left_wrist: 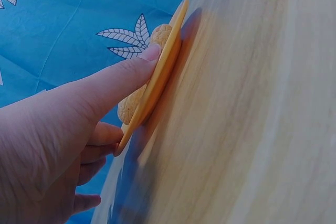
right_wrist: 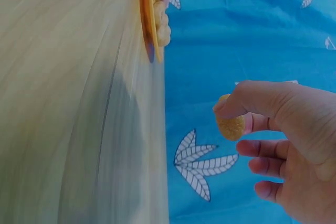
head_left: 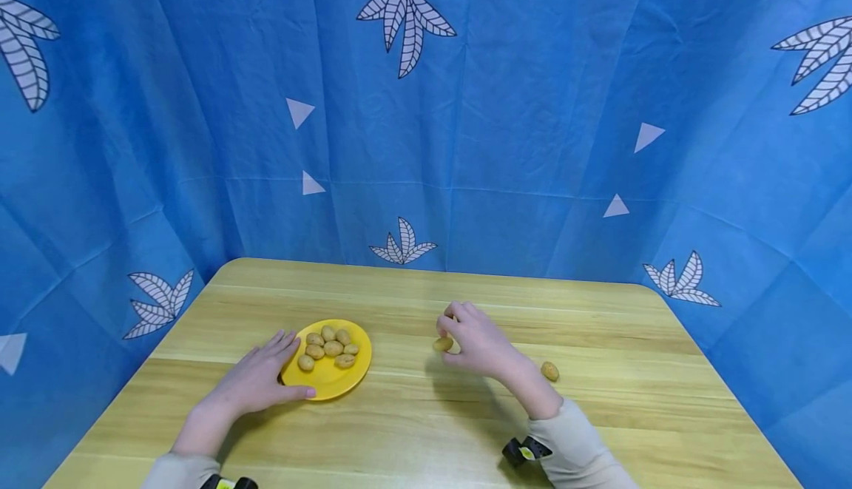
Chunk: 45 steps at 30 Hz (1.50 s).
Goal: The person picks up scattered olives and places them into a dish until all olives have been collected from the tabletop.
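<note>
In the head view, a round yellow plate (head_left: 333, 389) on the table bears several tan, rough-shelled walnuts (head_left: 333, 348). My left hand (head_left: 259, 378) grips the plate's left edge. In the left wrist view its thumb (left_wrist: 123, 80) lies over the rim beside the walnuts, and the fingertips meet the edge lower down. My right hand (head_left: 482, 345) is to the right of the plate, above the tabletop. Between its thumb and index finger it pinches one walnut (right_wrist: 231, 121), while the other fingers curl loosely. Another walnut (head_left: 549, 371) lies on the table beside the right wrist.
The wooden table (head_left: 413, 444) has rounded far corners. A blue curtain (head_left: 519, 104) with leaf and triangle prints hangs behind it and along both sides. Each wrist carries a small black device, like the one at the right cuff (head_left: 526, 450).
</note>
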Available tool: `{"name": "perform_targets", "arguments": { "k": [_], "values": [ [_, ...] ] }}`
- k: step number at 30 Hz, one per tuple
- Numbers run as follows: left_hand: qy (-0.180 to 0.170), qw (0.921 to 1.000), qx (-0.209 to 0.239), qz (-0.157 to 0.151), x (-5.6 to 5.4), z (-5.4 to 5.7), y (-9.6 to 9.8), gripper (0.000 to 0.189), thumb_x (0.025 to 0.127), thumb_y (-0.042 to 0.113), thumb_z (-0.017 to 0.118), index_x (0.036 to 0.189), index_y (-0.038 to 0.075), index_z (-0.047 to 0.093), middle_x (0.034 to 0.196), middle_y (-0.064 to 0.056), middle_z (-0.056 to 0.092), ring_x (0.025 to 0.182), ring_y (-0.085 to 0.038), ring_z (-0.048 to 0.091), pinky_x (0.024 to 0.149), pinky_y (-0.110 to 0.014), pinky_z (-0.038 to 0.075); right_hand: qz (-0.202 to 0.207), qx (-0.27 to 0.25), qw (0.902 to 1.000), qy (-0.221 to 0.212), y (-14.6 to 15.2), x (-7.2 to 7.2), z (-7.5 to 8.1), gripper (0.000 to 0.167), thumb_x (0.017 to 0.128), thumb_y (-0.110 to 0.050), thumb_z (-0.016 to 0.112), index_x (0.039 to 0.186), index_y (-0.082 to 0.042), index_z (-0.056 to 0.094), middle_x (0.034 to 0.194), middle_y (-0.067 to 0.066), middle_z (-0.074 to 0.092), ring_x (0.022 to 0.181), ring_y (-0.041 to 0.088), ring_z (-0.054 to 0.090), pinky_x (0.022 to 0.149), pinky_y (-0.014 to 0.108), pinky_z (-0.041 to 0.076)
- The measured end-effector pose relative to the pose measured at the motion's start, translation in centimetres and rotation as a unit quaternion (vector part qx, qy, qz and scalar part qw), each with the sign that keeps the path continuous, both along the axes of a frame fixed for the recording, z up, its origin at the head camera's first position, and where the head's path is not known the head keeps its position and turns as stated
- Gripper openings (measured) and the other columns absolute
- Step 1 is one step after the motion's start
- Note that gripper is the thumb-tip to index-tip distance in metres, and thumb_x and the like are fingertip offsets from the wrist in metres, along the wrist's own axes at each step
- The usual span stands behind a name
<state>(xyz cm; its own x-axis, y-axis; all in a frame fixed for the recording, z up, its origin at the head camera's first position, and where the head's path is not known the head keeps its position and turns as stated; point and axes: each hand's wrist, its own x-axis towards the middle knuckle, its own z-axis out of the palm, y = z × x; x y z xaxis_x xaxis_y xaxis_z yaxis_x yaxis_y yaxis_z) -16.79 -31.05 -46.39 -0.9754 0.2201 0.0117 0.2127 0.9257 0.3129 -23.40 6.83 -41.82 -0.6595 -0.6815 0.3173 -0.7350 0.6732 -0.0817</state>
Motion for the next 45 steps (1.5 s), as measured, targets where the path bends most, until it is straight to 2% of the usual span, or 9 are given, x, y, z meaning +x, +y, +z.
{"name": "perform_targets", "arguments": {
  "k": [11,19,33,40,45],
  "values": [
    [0.001,1.0000,0.000,0.000,-0.1,-0.2,0.0,0.109,0.073,0.075,0.063,0.146,-0.003,0.040,0.155,-0.025,0.032,0.144,-0.046,0.027,0.112,-0.068,0.027,0.016,0.012,0.9998,-0.001,-2.5,0.3,0.2,0.022,0.078,-0.024,0.076,0.088,-0.018,0.058,0.100,-0.003,0.051,0.092,0.015,0.047,0.080,0.032,0.045],
    [-0.002,1.0000,0.000,0.001,0.0,-0.1,0.0,0.109,0.073,0.075,0.063,0.146,-0.002,0.039,0.155,-0.026,0.031,0.144,-0.047,0.027,0.111,-0.068,0.027,0.033,0.015,0.9991,0.021,-4.3,0.5,0.2,0.025,0.079,-0.029,0.078,0.088,-0.019,0.058,0.100,-0.003,0.052,0.089,0.014,0.046,0.077,0.029,0.044],
    [0.001,1.0000,0.002,-0.003,-0.1,0.2,0.0,0.109,0.074,0.074,0.064,0.146,-0.003,0.039,0.155,-0.026,0.032,0.144,-0.047,0.027,0.111,-0.068,0.028,0.061,0.055,0.9965,0.020,-7.7,0.6,-0.2,0.025,0.084,-0.037,0.074,0.090,-0.020,0.056,0.106,-0.002,0.054,0.097,0.015,0.048,0.084,0.027,0.045],
    [0.005,1.0000,-0.002,-0.001,0.0,0.1,0.1,0.109,0.074,0.075,0.064,0.146,-0.003,0.040,0.155,-0.026,0.032,0.144,-0.047,0.027,0.111,-0.067,0.029,0.077,0.048,0.9959,-0.003,-9.4,1.1,-0.1,0.024,0.085,-0.037,0.074,0.091,-0.019,0.058,0.106,-0.002,0.055,0.095,0.014,0.047,0.082,0.025,0.044],
    [0.004,1.0000,0.003,-0.001,0.0,0.2,0.1,0.108,0.074,0.074,0.064,0.145,-0.003,0.040,0.154,-0.026,0.032,0.143,-0.047,0.028,0.111,-0.068,0.028,0.080,0.061,0.9949,0.005,-10.5,1.3,-0.2,0.024,0.085,-0.038,0.073,0.093,-0.020,0.060,0.106,-0.003,0.055,0.096,0.013,0.047,0.085,0.025,0.043]
  ]
}}
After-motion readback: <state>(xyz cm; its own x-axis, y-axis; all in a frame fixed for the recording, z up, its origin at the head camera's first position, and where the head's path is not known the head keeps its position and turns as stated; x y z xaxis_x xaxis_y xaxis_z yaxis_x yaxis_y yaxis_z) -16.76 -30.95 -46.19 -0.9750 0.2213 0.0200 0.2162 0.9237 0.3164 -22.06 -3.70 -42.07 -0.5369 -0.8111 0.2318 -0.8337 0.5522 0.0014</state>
